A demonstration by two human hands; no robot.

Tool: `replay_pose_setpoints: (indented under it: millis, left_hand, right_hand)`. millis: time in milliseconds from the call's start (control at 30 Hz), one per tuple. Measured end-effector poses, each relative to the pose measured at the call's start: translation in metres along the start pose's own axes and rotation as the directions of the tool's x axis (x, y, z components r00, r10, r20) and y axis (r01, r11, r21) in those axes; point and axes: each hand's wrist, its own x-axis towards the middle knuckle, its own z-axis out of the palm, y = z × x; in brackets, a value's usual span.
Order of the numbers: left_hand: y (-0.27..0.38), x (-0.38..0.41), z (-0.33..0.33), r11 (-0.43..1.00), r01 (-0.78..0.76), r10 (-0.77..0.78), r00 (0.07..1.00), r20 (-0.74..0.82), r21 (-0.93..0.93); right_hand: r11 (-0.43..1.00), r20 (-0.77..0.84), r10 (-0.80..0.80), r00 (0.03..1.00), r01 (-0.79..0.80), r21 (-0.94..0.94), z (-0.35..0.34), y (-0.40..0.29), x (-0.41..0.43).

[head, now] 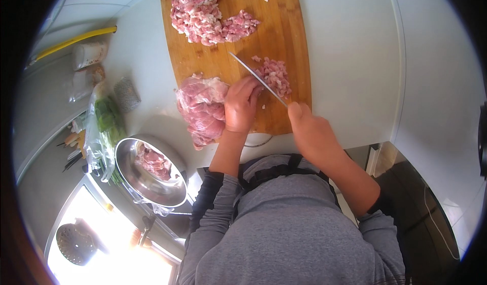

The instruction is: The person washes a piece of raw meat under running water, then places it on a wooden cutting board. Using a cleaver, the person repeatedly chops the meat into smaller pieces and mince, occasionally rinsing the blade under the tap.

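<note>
My right hand (310,127) grips the handle of a kitchen knife (258,78), its blade slanting up and left over a wooden cutting board (247,62). My left hand (241,104) rests on the board with fingers curled close to the blade. Whatever lies under those fingertips is hidden. Right of the blade is a small heap of diced raw meat (276,75). A large piece of raw meat (201,106) lies just left of my left hand, reaching the board's lower left edge. Towards the far end sits a larger pile of chopped meat (198,14).
A metal bowl (127,178) with raw meat (154,162) inside stands at the lower left. Beside it are green vegetables in a plastic bag (108,113), a grey scouring pad (127,94) and a yellow hose (76,41). The pale countertop (350,64) extends right of the board.
</note>
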Motion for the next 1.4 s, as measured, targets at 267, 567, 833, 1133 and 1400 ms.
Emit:
replay_pose_setpoints:
  millis: [267,567,833,1133,1400]
  left_hand:
    - [-0.007,-0.002,0.004,0.999,0.038,-0.037,0.999,-0.035,0.003]
    - [-0.005,-0.006,0.003,0.991,-0.127,0.132,0.986,-0.105,0.05]
    - [-0.008,-0.006,0.003,0.998,-0.049,0.048,0.999,0.025,0.036]
    - [-0.006,-0.011,0.003,0.993,-0.116,0.117,0.991,-0.07,0.016]
    - [-0.007,-0.012,0.002,0.998,-0.035,0.035,0.999,0.015,0.056]
  right_hand:
    - [0.999,-0.051,-0.037,0.998,0.039,0.035,0.013,0.002,0.028]
    - [1.0,0.061,-0.022,0.998,0.023,-0.008,-0.009,0.004,-0.015]
    - [0.998,-0.066,-0.059,0.996,0.059,-0.004,0.016,-0.009,0.032]
    - [1.0,0.072,0.011,0.997,-0.01,-0.022,0.003,0.01,-0.012]
    - [0.999,-0.021,-0.05,0.999,0.05,-0.014,0.012,-0.006,0.006]
